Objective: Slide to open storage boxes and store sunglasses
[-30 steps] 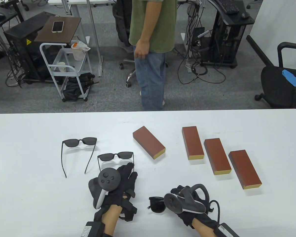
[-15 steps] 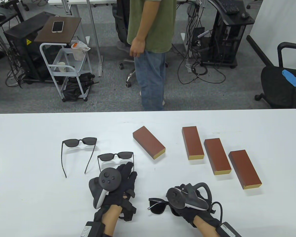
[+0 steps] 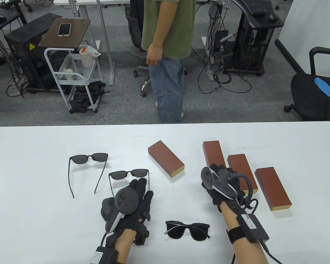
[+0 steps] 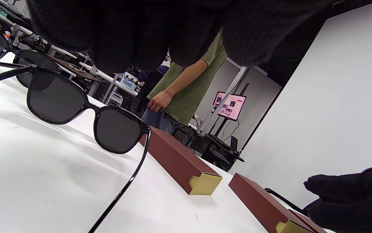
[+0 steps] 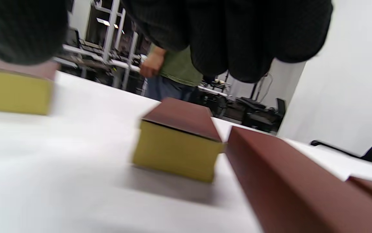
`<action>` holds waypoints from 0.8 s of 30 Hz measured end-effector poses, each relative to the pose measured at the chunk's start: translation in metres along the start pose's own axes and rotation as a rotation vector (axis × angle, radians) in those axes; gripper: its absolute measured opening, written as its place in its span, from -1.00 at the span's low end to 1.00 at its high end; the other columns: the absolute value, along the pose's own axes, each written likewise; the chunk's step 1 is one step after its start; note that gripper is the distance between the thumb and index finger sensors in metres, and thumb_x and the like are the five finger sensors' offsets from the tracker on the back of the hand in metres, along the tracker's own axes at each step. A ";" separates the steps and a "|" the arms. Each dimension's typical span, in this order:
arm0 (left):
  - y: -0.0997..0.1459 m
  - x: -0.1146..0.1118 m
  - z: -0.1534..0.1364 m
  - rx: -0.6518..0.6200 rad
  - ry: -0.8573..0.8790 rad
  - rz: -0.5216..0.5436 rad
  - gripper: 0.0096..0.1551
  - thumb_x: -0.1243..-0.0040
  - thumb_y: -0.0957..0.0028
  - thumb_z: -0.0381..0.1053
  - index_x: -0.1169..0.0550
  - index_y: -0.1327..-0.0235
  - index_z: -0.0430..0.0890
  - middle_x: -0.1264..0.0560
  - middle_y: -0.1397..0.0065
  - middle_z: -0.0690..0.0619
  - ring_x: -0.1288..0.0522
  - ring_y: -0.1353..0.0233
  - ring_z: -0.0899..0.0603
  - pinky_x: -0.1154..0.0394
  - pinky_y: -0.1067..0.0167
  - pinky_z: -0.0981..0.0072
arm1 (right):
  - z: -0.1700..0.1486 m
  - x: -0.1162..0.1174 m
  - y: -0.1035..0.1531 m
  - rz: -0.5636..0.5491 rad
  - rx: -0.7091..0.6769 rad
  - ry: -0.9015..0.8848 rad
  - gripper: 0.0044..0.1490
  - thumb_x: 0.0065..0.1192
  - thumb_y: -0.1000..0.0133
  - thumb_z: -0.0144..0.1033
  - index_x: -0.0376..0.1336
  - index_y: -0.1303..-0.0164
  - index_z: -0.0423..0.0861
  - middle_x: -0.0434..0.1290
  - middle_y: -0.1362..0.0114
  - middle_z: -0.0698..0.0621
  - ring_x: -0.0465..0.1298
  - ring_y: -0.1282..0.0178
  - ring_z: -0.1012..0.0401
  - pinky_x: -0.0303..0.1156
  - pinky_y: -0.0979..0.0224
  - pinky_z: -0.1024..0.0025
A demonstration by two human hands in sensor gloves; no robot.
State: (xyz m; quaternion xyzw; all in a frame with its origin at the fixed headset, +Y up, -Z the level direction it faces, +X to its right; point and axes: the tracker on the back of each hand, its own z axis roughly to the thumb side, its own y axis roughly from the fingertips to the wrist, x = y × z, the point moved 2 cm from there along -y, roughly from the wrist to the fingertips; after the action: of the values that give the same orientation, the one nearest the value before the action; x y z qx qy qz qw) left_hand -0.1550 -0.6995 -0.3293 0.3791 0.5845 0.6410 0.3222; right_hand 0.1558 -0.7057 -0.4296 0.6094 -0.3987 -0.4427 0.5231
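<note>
Several brown storage boxes with gold ends lie shut on the white table [image 3: 30, 170]. My right hand [image 3: 217, 169] hovers empty over the near ends of the second box [image 3: 214, 154] and third box [image 3: 238, 163]; they show close up in the right wrist view, the second [image 5: 179, 145] and the third [image 5: 286, 181]. Folded black sunglasses [image 3: 187, 230] lie free near the front edge. My left hand [image 3: 143, 184] lies flat, fingers stretched, just behind an open pair [image 3: 129, 173], seen also in the left wrist view [image 4: 85, 110]. Another open pair [image 3: 88, 158] lies further left.
The leftmost box [image 3: 166, 161] lies apart, angled, mid-table. The rightmost box [image 3: 272, 188] is at the right. A person in a green shirt [image 3: 167, 55] stands beyond the table's far edge. An office chair [image 3: 316, 93] is at the back right.
My right hand let go of the folded sunglasses near the front edge and moved up and right to the boxes. My left hand shifted only slightly.
</note>
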 end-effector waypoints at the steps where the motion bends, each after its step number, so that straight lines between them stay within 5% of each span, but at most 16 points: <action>1: -0.001 0.000 -0.001 0.003 0.000 0.002 -0.29 -0.24 0.02 0.21 -0.51 -0.42 0.02 -0.43 -0.54 -0.10 -0.45 -0.46 -0.32 -0.41 -0.29 -0.26 | -0.001 0.002 -0.006 0.007 0.020 0.027 0.01 0.30 0.34 0.36 0.22 -0.26 0.04 0.41 -0.40 -0.13 0.48 -0.31 -0.12 0.43 -0.34 -0.03; 13: -0.004 -0.005 -0.014 0.032 -0.013 -0.009 -0.30 -0.23 0.01 0.21 -0.52 -0.41 0.01 -0.44 -0.53 -0.10 -0.46 -0.45 -0.32 -0.42 -0.27 -0.24 | 0.004 0.050 -0.049 0.182 0.155 0.001 0.16 0.18 0.36 0.49 -0.04 -0.40 0.16 0.08 -0.62 -0.05 0.02 -0.63 -0.10 0.05 -0.59 -0.10; 24: -0.005 -0.002 -0.018 0.045 -0.005 0.012 -0.31 -0.22 0.01 0.21 -0.54 -0.39 0.00 -0.46 -0.52 -0.10 -0.47 -0.44 -0.32 -0.43 -0.26 -0.23 | -0.001 0.067 -0.067 0.293 0.222 -0.184 0.09 0.23 0.30 0.40 -0.02 -0.39 0.17 0.05 -0.62 -0.03 -0.06 -0.65 -0.04 -0.02 -0.61 -0.09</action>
State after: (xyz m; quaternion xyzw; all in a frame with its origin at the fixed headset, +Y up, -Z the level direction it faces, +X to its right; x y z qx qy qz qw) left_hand -0.1695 -0.7096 -0.3346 0.3914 0.5955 0.6288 0.3113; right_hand 0.1780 -0.7599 -0.5042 0.5559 -0.5756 -0.3687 0.4729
